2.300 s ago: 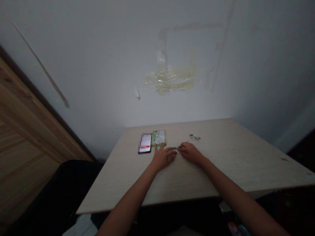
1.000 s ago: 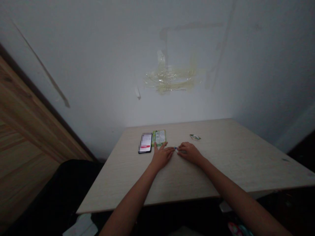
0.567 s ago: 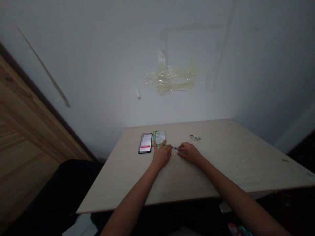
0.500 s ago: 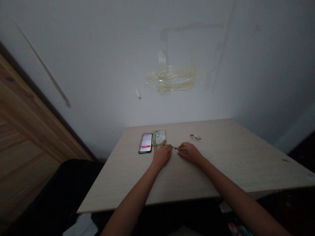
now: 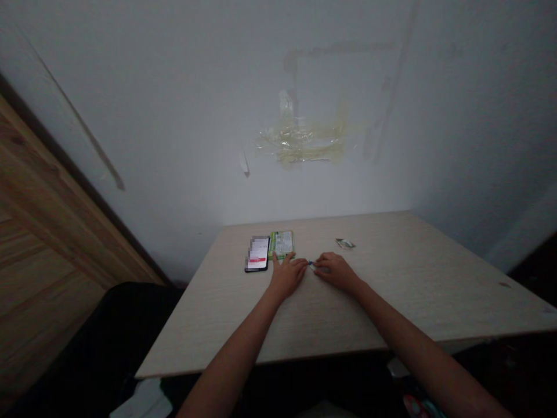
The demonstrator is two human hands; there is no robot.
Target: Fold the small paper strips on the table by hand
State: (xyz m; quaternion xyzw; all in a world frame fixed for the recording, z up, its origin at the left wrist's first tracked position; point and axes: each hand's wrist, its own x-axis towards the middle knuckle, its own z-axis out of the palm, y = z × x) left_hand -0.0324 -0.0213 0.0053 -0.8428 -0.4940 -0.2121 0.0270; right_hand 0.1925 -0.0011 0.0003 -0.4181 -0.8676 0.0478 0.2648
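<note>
One small blue piece [image 5: 310,263]: between the fingertips of the left hand [image 5: 286,275] and the right hand [image 5: 337,270], around the middle of the table [image 5: 331,325]; a bit of white shows on it, and it is too small to make out further.
Left hand: palm down, two fingers spread toward the far side, their tips at the near edge of the green packet [image 5: 282,242]; the others point right, to the left end of the small blue piece, and whether they pinch it I cannot tell.
Right hand: fingers bent and drawn together, gripping the small blue piece from the right.
Green packet: lying flat, pale printed panel facing up.
Phone [image 5: 257,253]: flat, just left of the green packet, screen lit and partly blurred out.
Wrapper [image 5: 345,243]: crumpled, green and white, on the far side beyond the right hand, apart from it.
Table: pale top, far edge along the wall [image 5: 195,116].
Wall: greyish, with shiny yellowed tape [image 5: 300,142] stuck to it.
</note>
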